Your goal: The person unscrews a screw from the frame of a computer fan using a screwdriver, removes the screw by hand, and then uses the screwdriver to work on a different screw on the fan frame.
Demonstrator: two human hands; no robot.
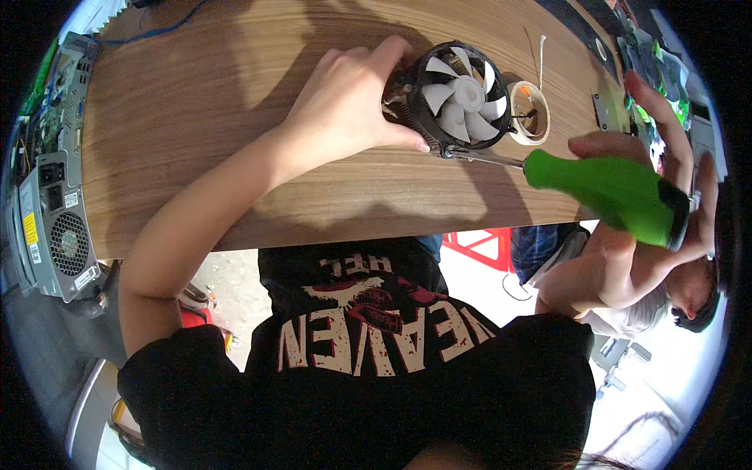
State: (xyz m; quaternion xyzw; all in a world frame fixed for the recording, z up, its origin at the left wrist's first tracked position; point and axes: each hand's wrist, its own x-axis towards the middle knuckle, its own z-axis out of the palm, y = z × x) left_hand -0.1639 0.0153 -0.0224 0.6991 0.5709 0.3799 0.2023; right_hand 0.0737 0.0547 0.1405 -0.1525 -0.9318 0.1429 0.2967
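A round computer cooling fan [468, 94] with white blades, in a black frame on a cooler, stands near the far middle of the wooden table. Curled around its left side is my left hand [345, 102], with the thumb at the near edge and the fingers behind. My right hand [619, 258] has a screwdriver [607, 192] with a thick green handle, which lies between its partly spread fingers. The metal shaft points left, and its tip meets the near lower edge of the cooler; the exact contact point is too small to make out.
Just right of the fan, a pale ring-shaped roll [546, 117] has small parts inside it. A metal computer case [63, 235] stands at the left table edge. A blue cable [149, 37] lies far left. Another person [689, 298] and a red stool [501, 244] are at the right.
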